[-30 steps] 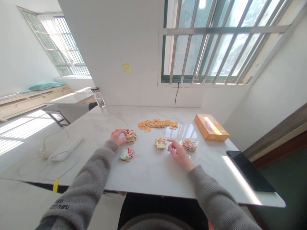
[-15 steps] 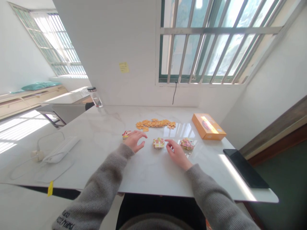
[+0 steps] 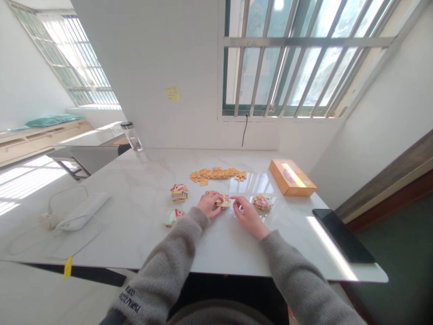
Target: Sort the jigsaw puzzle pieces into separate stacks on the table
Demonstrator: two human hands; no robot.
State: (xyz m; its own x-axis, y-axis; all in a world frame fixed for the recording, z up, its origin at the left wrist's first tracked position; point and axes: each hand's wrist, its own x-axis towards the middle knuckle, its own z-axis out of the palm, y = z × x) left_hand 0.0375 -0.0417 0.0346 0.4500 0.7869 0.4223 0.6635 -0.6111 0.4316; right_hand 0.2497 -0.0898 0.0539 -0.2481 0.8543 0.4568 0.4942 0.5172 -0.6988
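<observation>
My left hand (image 3: 209, 204) is at the left edge of a small middle pile of colourful jigsaw pieces (image 3: 224, 201), its thumb and forefinger closed about a piece there; the fingers partly cover the pile. On the other side, my right hand (image 3: 248, 216) rests with thumb and forefinger apart, the forefinger tip close to the pile and nothing visible between them. Just beyond the right hand lies another pile of mixed pieces (image 3: 262, 202). To the left of my left hand stand a neat stack of pieces (image 3: 179, 192) and a lower green-and-red stack (image 3: 173, 217), partly behind my sleeve.
A long heap of orange jigsaw pieces (image 3: 218, 173) lies farther back. An orange box (image 3: 292, 178) and a black tablet-like slab (image 3: 341, 234) are at the right. On the left are a white power strip (image 3: 83, 212) with cables and a clear bottle (image 3: 132, 137).
My left hand has moved right, from the neat left stack to the middle pile, uncovering the stack and the green-and-red one. My right hand has stayed nearly in place.
</observation>
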